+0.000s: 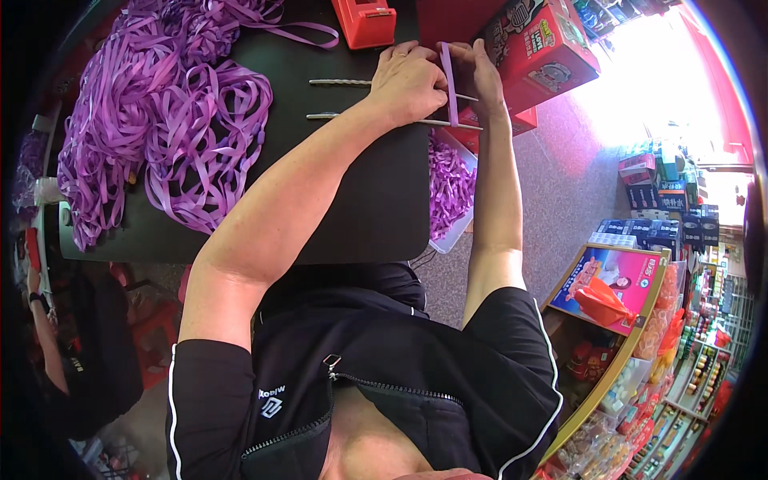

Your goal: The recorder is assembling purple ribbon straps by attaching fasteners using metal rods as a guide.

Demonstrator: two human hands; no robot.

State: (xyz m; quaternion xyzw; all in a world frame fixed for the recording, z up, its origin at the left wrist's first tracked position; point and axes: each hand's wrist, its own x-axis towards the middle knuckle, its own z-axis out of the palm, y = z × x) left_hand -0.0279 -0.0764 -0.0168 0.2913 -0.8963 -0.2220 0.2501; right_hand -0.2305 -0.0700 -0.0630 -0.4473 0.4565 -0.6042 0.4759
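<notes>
Two thin metal rods (322, 117) lie roughly parallel across the far right of the black table and reach past its edge; the farther one looks twisted. A flat purple ribbon (450, 88) is looped around both near their right ends. My left hand (406, 84) is closed over the farther rod, just left of the loop. Its curled fingers hide whatever they grip. On the loop's other side, my right hand (483, 80) has its fingers bent in against the ribbon, partly hidden behind it. A large tangled heap of purple ribbon (160, 104) covers the table's left.
Beyond my left hand stands a red tape dispenser (366, 22). Red printed boxes (544, 52) are at the right. Below the edge of the table (376, 208), a pale bin (460, 234) holds short purple ribbon pieces. Another person's arm (46, 340) shows at far left; goods shelves (688, 376) line the right.
</notes>
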